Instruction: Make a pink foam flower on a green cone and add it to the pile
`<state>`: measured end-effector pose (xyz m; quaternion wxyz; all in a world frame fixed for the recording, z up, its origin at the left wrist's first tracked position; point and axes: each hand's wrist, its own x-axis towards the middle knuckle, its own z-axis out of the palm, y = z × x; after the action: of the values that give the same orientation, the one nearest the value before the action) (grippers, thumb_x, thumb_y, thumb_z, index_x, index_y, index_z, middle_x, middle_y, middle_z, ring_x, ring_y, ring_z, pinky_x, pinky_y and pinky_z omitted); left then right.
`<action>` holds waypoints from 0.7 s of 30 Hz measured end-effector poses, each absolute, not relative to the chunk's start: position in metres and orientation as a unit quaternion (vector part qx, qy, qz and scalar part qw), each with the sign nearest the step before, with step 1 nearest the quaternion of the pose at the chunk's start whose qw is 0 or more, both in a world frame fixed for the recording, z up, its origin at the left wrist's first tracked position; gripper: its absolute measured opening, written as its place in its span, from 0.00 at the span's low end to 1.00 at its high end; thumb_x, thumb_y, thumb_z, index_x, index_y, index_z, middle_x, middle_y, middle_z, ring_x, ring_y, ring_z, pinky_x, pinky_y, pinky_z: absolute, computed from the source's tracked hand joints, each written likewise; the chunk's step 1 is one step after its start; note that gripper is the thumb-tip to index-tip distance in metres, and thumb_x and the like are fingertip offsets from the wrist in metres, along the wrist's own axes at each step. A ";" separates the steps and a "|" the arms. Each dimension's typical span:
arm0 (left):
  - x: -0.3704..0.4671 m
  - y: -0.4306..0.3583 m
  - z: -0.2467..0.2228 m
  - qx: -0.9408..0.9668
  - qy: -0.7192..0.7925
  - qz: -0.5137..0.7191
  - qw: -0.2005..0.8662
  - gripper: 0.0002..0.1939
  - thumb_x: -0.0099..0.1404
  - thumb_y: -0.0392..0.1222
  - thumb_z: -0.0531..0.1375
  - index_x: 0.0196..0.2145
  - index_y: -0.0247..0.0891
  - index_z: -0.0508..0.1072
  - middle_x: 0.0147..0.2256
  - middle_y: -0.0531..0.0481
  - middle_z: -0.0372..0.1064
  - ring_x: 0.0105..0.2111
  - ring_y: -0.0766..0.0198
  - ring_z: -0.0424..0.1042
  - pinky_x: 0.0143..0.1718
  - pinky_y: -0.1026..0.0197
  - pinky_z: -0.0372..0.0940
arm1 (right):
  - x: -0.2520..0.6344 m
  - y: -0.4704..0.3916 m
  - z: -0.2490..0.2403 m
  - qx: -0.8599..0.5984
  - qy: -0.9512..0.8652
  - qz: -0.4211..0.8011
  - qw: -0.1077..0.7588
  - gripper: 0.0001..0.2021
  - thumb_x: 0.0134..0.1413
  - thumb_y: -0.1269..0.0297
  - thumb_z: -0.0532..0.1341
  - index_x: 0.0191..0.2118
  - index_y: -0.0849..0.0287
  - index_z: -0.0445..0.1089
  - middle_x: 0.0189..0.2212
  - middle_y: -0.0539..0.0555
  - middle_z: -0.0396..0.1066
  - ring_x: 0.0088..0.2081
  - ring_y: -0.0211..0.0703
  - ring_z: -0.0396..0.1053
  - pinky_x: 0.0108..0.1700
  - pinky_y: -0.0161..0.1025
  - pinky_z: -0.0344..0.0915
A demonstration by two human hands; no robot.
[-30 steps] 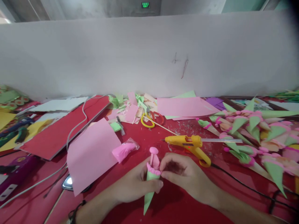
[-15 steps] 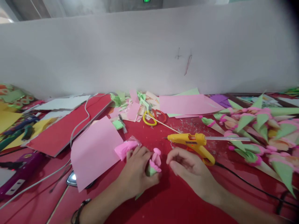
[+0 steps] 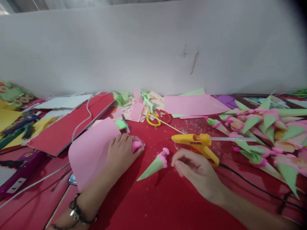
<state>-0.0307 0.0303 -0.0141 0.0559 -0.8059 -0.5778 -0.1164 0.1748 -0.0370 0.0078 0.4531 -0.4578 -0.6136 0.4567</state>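
Note:
My left hand (image 3: 122, 151) lies over a small clear plastic packet of bright pink clay (image 3: 136, 145), fingers curled round its left side. Part of the packet is hidden under that hand. Right of it, a light green paper cone (image 3: 151, 169) with a scalloped pink rim and a pink knob on top lies on the red table. Just right of the cone, my right hand (image 3: 195, 172) is curled with thumb and forefinger close together; anything between the tips is too small to make out. Behind this hand rests a yellow glue gun (image 3: 192, 139) with a clear glue stick.
Pink paper (image 3: 91, 150) lies under my left forearm. Scissors (image 3: 153, 118), a thin stick and paper scraps (image 3: 134, 105) are farther back. Many finished cones (image 3: 268, 127) are heaped at right. A purple power strip (image 3: 20, 179), pliers and a white cable (image 3: 82, 123) occupy the left.
My left hand has let go of the green cone, which now lies on the table, and has shifted left onto the pink clay packet. My right hand has barely moved.

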 end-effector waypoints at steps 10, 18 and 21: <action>-0.018 0.014 0.000 -0.814 -0.498 -0.300 0.001 0.24 0.51 0.56 0.58 0.40 0.36 0.61 0.34 0.48 0.66 0.30 0.61 0.68 0.26 0.63 0.62 | 0.177 -0.040 -0.001 -0.440 -0.687 0.356 0.455 0.04 0.50 0.71 0.54 0.28 0.58 0.64 0.21 0.47 0.64 0.24 0.33 0.61 0.27 0.29 0.60; -0.009 -0.001 -0.006 -0.897 -0.304 -0.310 0.078 0.27 0.54 0.61 0.53 0.40 0.35 0.60 0.30 0.48 0.70 0.25 0.64 0.70 0.23 0.65 0.63 | 0.175 -0.041 0.001 -0.387 -0.761 0.286 0.435 0.07 0.53 0.73 0.55 0.37 0.57 0.67 0.31 0.50 0.67 0.34 0.33 0.66 0.38 0.29 0.62; -0.009 -0.001 -0.010 -0.904 -0.283 -0.314 0.065 0.26 0.55 0.61 0.51 0.40 0.36 0.60 0.29 0.47 0.72 0.24 0.65 0.71 0.23 0.66 0.63 | 0.175 -0.041 0.001 -0.393 -0.765 0.279 0.427 0.08 0.52 0.73 0.55 0.38 0.59 0.68 0.32 0.51 0.68 0.34 0.33 0.66 0.38 0.29 0.61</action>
<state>-0.0086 -0.0008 -0.0101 0.0654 -0.9037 -0.2830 -0.3145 0.1745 -0.0408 0.0015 0.4270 -0.3932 -0.7649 0.2793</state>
